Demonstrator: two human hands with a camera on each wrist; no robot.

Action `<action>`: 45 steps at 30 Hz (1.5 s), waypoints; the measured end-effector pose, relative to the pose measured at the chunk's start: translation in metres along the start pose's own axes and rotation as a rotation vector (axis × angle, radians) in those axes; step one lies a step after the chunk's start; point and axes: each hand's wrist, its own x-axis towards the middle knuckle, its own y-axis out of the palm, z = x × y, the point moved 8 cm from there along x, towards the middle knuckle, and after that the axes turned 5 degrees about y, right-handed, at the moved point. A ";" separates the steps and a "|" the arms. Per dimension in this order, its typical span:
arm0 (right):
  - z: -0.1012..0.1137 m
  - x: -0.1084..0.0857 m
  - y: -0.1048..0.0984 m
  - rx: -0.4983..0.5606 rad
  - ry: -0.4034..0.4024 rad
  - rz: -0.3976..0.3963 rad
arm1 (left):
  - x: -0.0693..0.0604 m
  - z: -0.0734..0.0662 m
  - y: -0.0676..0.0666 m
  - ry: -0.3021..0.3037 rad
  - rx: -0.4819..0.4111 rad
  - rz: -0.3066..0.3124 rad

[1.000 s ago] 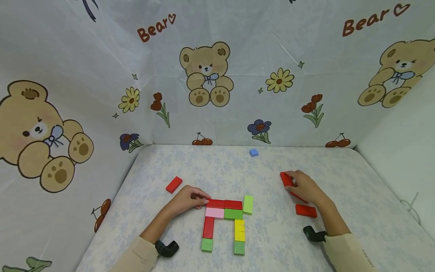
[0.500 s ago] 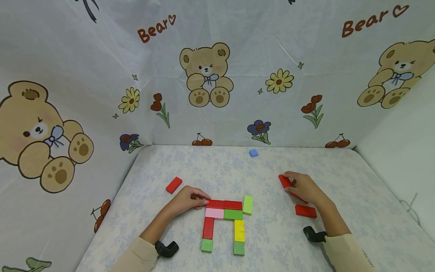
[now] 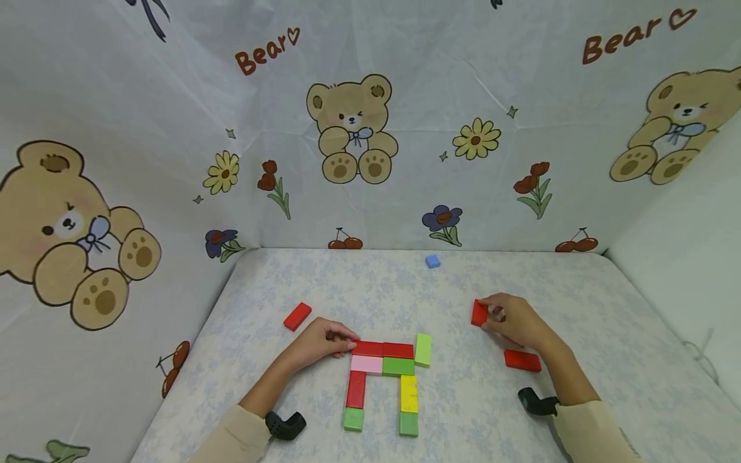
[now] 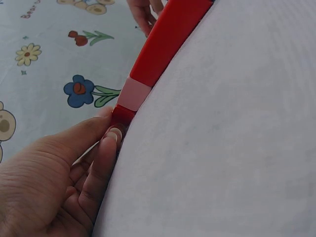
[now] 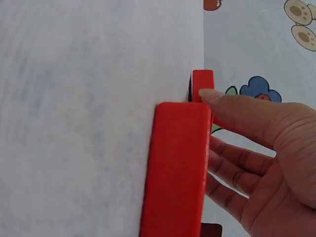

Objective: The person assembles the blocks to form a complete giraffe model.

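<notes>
In the head view, my left hand (image 3: 318, 339) pinches the outer end of a red block (image 3: 368, 348) in the back row of a flat block figure. Its thumb and index finger meet at that end in the left wrist view. Directly in front lie a pink block (image 3: 367, 366) and a green block (image 3: 398, 366). At the right, my right hand (image 3: 515, 319) holds a red block (image 3: 478, 313) between thumb and fingers, with the thumb on its near side in the right wrist view. A sliver of another red block shows under that hand, mostly hidden.
One loose red block (image 3: 523, 360) lies below my right hand, another (image 3: 298, 316) behind my left. A small blue block (image 3: 432, 262) sits near the back wall. The figure also has a yellow block (image 3: 409, 393) and a lime block (image 3: 423, 350).
My right hand has shifted the red block slightly left and toward me, turning it more upright in the view. My left hand stays where it was on the figure's red block.
</notes>
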 end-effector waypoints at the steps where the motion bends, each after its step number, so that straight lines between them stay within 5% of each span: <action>1: 0.002 0.000 0.000 0.000 -0.008 -0.004 | 0.000 0.000 0.000 -0.001 0.000 -0.002; 16: 0.041 -0.004 -0.008 0.006 -0.105 -0.072 | 0.001 0.000 0.000 0.001 0.005 0.003; 45: 0.085 0.014 0.044 0.045 -0.131 0.029 | 0.000 -0.005 0.001 0.005 0.001 0.003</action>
